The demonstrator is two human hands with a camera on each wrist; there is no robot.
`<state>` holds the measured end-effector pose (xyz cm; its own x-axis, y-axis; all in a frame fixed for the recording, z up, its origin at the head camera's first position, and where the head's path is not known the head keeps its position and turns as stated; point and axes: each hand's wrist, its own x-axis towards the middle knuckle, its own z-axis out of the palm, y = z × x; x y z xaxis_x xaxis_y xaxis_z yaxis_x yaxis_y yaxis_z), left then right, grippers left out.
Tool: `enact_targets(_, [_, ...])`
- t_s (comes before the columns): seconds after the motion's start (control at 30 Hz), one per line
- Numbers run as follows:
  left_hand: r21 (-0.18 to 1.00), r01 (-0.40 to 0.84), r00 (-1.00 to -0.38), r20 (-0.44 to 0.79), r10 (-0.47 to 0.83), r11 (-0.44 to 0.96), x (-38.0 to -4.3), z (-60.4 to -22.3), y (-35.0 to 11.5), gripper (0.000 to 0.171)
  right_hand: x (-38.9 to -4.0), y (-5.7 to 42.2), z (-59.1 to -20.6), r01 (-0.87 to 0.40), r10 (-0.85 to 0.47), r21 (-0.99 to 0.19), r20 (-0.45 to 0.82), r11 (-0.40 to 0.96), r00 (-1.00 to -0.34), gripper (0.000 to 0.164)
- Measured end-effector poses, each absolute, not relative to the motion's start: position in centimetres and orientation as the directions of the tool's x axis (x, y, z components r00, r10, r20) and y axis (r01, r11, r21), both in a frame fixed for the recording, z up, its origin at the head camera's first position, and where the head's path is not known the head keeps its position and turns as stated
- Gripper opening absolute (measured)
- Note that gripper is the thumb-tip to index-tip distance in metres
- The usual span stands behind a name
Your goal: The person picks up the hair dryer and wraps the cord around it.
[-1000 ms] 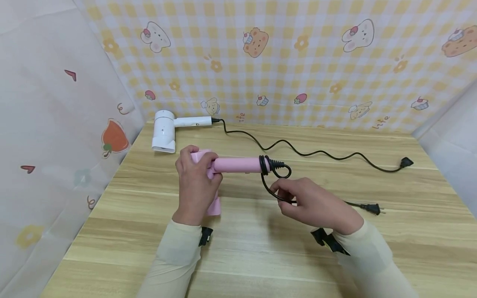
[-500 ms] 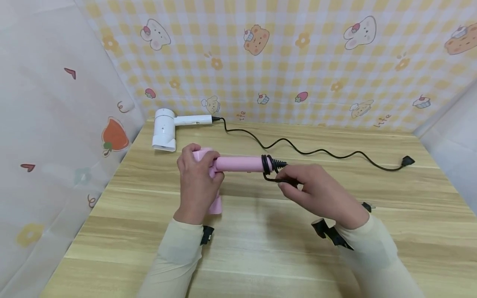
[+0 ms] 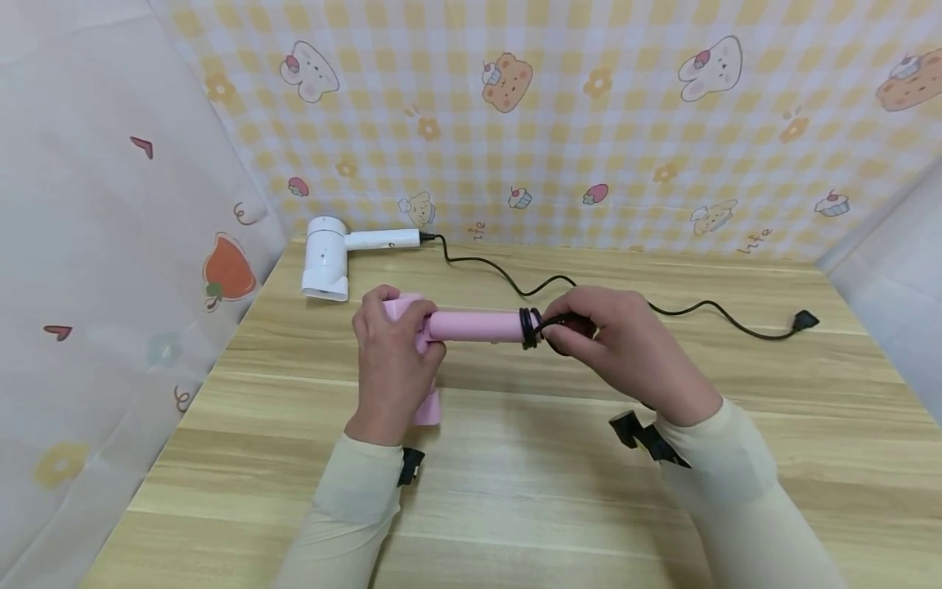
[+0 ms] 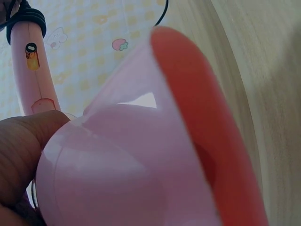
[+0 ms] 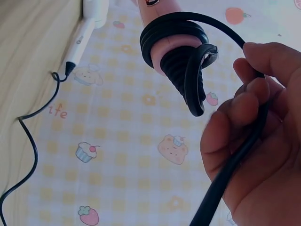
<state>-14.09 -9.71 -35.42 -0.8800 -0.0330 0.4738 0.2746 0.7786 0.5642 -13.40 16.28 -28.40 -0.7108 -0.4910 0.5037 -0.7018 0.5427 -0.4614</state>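
Note:
A pink hair dryer (image 3: 478,326) is held up over the table with its handle pointing right. My left hand (image 3: 393,360) grips its head, thumb near the base of the handle; the wide pink nozzle (image 4: 117,155) with a red rim fills the left wrist view. Black cord (image 5: 169,28) is wound in several turns round the handle's end, beside the ribbed cord sleeve (image 5: 181,70). My right hand (image 3: 625,343) pinches the loose cord just off the handle's end. In the right wrist view this cord runs through the curled fingers and down across the palm.
Behind, on the wooden table (image 3: 515,507), lies a white hair dryer (image 3: 325,258). Its black cord (image 3: 684,312) stretches right in waves to a plug (image 3: 805,319). A checked cloth backdrop (image 3: 552,123) rises along the table's back edge.
My right hand has moved up and toward the handle's end, carrying the cord from below the handle up to it. The left hand and the pink hair dryer have barely shifted.

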Motion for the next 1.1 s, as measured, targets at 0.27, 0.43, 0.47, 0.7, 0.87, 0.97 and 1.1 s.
enact_targets(0.27, [0.560,0.281,-0.877,0.479,-0.029,0.779,-14.1,-35.3,-9.5,0.035,-14.0,15.9,-28.1,-0.672,-0.453,-0.469,0.501,0.574,-0.737,0.015])
enact_targets(0.43, [0.550,0.294,-0.870,0.493,-0.020,0.782,-14.0,-35.2,-9.5,0.034,-14.5,15.9,-28.0,-0.654,-0.442,-0.478,0.488,0.586,-0.752,0.013])
enact_targets(0.47, [0.548,0.298,-0.867,0.498,-0.019,0.781,-14.0,-35.2,-9.5,0.034,-14.6,15.9,-28.0,-0.653,-0.443,-0.476,0.485,0.589,-0.754,0.013])
enact_targets(0.7, [0.556,0.316,-0.861,0.509,-0.015,0.769,-14.0,-35.2,-9.6,0.033,-15.2,15.9,-28.0,-0.611,-0.432,-0.521,0.433,0.596,-0.791,0.015])
enact_targets(0.87, [0.568,0.322,-0.865,0.502,-0.009,0.758,-13.9,-35.2,-9.5,0.033,-15.8,16.0,-28.2,-0.549,-0.409,-0.577,0.367,0.605,-0.836,0.015])
enact_targets(0.97, [0.568,0.327,-0.865,0.502,-0.003,0.755,-13.9,-35.2,-9.5,0.033,-16.0,16.1,-28.4,-0.511,-0.396,-0.617,0.326,0.599,-0.858,0.014])
enact_targets(1.1, [0.570,0.337,-0.863,0.505,0.005,0.750,-13.8,-35.1,-9.5,0.033,-16.5,16.3,-28.7,-0.474,-0.391,-0.654,0.282,0.590,-0.876,0.014])
